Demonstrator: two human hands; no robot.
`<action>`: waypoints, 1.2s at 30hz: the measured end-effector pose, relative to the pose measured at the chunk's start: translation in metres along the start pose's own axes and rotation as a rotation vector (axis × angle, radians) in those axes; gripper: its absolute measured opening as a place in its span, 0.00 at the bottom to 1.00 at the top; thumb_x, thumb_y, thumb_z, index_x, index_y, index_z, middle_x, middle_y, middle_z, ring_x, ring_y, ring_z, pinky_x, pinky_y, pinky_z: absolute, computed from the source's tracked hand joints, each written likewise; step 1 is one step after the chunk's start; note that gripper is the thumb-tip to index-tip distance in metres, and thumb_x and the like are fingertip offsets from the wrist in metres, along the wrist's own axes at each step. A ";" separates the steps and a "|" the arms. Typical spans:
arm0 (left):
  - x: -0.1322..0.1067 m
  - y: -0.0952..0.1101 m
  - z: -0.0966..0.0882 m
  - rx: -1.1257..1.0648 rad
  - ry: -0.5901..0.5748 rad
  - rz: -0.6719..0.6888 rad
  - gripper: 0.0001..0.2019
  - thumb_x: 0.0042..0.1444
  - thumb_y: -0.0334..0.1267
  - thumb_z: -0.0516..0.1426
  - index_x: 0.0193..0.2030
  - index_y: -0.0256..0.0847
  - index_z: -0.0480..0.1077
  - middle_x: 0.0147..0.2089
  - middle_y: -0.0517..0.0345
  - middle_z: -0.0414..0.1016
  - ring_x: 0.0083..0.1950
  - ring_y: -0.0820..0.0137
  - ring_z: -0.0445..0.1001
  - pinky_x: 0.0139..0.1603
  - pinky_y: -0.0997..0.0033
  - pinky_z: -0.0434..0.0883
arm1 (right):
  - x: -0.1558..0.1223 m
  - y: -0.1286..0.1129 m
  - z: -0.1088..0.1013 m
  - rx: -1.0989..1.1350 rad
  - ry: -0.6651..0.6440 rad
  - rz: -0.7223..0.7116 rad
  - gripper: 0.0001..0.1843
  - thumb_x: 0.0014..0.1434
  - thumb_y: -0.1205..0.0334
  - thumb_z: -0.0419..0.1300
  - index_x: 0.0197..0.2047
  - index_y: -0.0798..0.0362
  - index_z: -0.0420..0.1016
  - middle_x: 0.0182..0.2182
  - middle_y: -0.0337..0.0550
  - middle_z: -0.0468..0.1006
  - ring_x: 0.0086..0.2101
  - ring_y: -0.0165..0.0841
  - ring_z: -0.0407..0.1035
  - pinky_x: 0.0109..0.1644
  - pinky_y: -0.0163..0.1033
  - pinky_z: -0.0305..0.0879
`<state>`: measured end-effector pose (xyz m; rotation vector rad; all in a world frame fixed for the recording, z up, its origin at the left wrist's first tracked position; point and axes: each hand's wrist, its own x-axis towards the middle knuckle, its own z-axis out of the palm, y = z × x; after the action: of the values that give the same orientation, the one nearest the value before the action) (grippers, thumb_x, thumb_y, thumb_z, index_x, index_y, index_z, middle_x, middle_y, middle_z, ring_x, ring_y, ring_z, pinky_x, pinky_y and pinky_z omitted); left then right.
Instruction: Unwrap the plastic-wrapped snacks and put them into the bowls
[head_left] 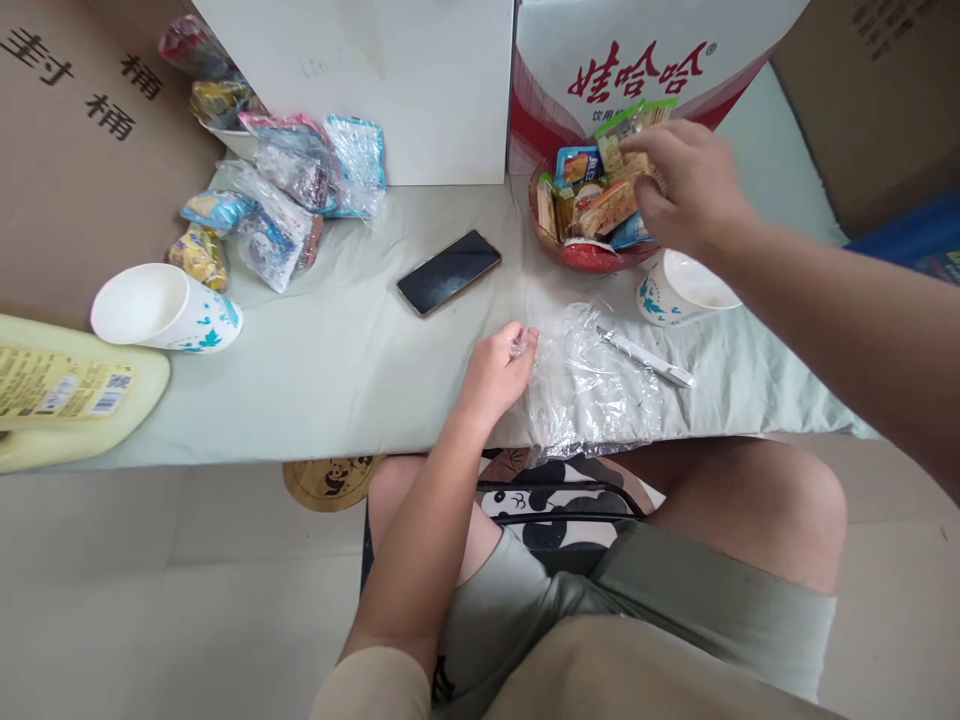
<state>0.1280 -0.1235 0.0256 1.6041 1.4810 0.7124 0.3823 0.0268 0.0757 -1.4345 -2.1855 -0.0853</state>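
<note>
My left hand point(499, 372) is closed on the gathered edge of a clear plastic bag point(589, 395), which lies crumpled over the table's front edge. Above a reddish see-through bowl point(545, 245) full of wrapped snacks, my right hand point(686, 185) reaches in with thumb and forefinger apart. Those fingers are at a green-edged cracker packet point(619, 150) leaning up at the back of the bowl; firm contact is hard to judge. A white utility knife point(646, 357) rests by the plastic bag. Just below my right wrist stands a paper cup point(667, 295), partly covered by the arm.
A phone point(448, 272) lies mid-table. Several wrapped snacks point(277, 215) are heaped at the left, near another paper cup point(169, 310) tipped on its side and a pale yellow jug point(75, 390). Cardboard boxes point(90, 200) and a red-and-white carton point(637, 60) border the back.
</note>
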 end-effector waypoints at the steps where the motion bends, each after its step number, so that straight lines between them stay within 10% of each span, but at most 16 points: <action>1: 0.000 0.000 0.000 -0.016 0.000 -0.006 0.16 0.68 0.48 0.50 0.30 0.43 0.65 0.22 0.62 0.66 0.25 0.69 0.69 0.31 0.69 0.62 | -0.015 -0.016 -0.010 0.051 0.008 -0.027 0.24 0.58 0.71 0.56 0.57 0.50 0.76 0.55 0.51 0.77 0.57 0.46 0.69 0.60 0.58 0.65; 8: 0.004 -0.006 0.003 -0.371 -0.101 -0.109 0.19 0.66 0.54 0.50 0.32 0.43 0.63 0.32 0.58 0.76 0.20 0.76 0.64 0.27 0.70 0.65 | -0.167 -0.066 -0.002 0.293 -0.254 -0.182 0.20 0.63 0.62 0.54 0.57 0.46 0.73 0.53 0.47 0.79 0.54 0.46 0.74 0.57 0.58 0.71; 13: 0.003 -0.003 0.003 -0.500 -0.166 -0.215 0.16 0.64 0.52 0.52 0.34 0.43 0.66 0.31 0.57 0.76 0.19 0.78 0.59 0.20 0.74 0.59 | -0.215 -0.062 0.023 0.169 -0.334 -0.113 0.28 0.64 0.50 0.55 0.66 0.47 0.67 0.66 0.49 0.68 0.65 0.51 0.61 0.66 0.64 0.60; 20: 0.018 -0.024 -0.031 -0.447 0.610 -0.218 0.10 0.60 0.41 0.56 0.30 0.42 0.63 0.25 0.63 0.69 0.16 0.80 0.57 0.16 0.75 0.52 | -0.213 -0.066 0.023 0.082 -0.388 -0.106 0.31 0.65 0.47 0.53 0.68 0.48 0.66 0.69 0.47 0.63 0.68 0.50 0.56 0.71 0.62 0.51; 23: 0.016 -0.028 -0.039 -0.456 0.765 -0.119 0.10 0.61 0.40 0.54 0.29 0.43 0.60 0.24 0.65 0.67 0.17 0.80 0.56 0.17 0.76 0.53 | -0.212 -0.067 0.022 0.070 -0.397 -0.095 0.30 0.65 0.48 0.53 0.68 0.47 0.66 0.69 0.47 0.63 0.68 0.51 0.56 0.71 0.62 0.51; 36: -0.063 0.009 0.030 0.358 0.137 0.532 0.07 0.60 0.40 0.56 0.34 0.41 0.72 0.32 0.58 0.77 0.35 0.70 0.75 0.41 0.68 0.72 | -0.216 -0.064 0.022 0.061 -0.396 -0.077 0.30 0.66 0.48 0.52 0.68 0.49 0.67 0.69 0.46 0.63 0.68 0.50 0.55 0.70 0.60 0.52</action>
<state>0.1483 -0.1909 0.0260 2.3107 1.3342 0.8968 0.3839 -0.1751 -0.0270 -1.4278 -2.5337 0.2581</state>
